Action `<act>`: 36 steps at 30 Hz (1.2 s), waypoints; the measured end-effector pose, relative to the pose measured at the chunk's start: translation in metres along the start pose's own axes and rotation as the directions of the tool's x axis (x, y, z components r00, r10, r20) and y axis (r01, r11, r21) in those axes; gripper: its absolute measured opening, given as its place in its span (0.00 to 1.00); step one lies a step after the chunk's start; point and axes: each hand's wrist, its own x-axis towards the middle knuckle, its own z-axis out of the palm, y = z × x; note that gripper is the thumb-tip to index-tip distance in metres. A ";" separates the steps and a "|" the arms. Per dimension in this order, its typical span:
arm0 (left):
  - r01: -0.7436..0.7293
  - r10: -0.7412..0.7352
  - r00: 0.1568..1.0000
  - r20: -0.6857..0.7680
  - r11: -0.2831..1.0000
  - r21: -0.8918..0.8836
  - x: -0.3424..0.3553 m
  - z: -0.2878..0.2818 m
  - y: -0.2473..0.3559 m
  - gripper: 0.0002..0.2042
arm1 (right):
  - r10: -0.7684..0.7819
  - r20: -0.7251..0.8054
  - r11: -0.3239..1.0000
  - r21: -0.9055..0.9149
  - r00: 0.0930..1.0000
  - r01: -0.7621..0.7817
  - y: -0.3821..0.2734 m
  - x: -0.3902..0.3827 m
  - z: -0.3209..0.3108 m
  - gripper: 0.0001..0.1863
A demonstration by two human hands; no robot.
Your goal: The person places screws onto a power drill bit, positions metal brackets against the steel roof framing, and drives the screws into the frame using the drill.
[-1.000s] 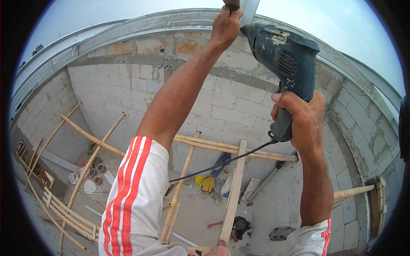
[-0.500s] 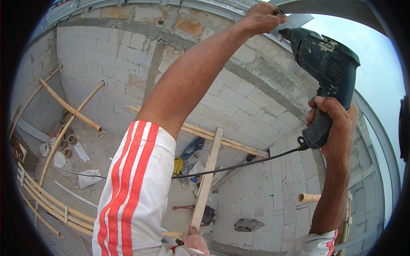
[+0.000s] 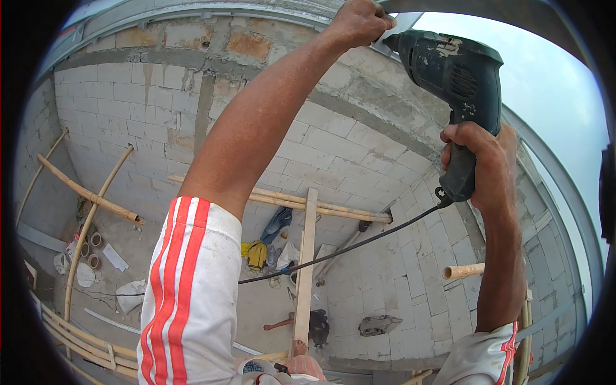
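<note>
the right hand is holding a dark drill by its handle, the fingers curling snugly round it. the drill's body is sitting just above this grip, and its nose is pointing up and to the left, ending just below the left hand. pale scuffs are marking the drill's casing; they are looking like worn patches, and any lettering is staying too unclear to read. the left hand is reaching up beyond the drill's nose, its fingers bending in beside a metal strip; what they are pinching, i cannot tell.

from the bottom of the right hand's grip, a black cord is hanging away to the left, passing in front of a wooden plank. below the same grip, a bamboo pole is showing its cut end beside the forearm. far below and left of the grip, a yellow bag is lying on the floor, and another person is showing partly behind the plank.
</note>
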 end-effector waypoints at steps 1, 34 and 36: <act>0.101 -0.090 0.991 0.103 0.989 -0.108 0.000 -0.002 0.002 0.16 | -0.001 0.020 0.999 -0.047 1.000 0.002 0.000 0.000 0.000 0.15; 0.168 -0.163 0.985 0.053 0.860 -0.482 -0.062 -0.023 0.012 0.17 | -0.030 0.099 0.999 0.039 0.995 0.026 0.013 0.024 -0.032 0.18; 0.301 -0.334 0.939 0.083 0.677 -0.672 -0.079 -0.004 0.007 0.18 | -0.029 0.083 0.998 0.049 0.996 0.025 0.017 0.026 -0.036 0.21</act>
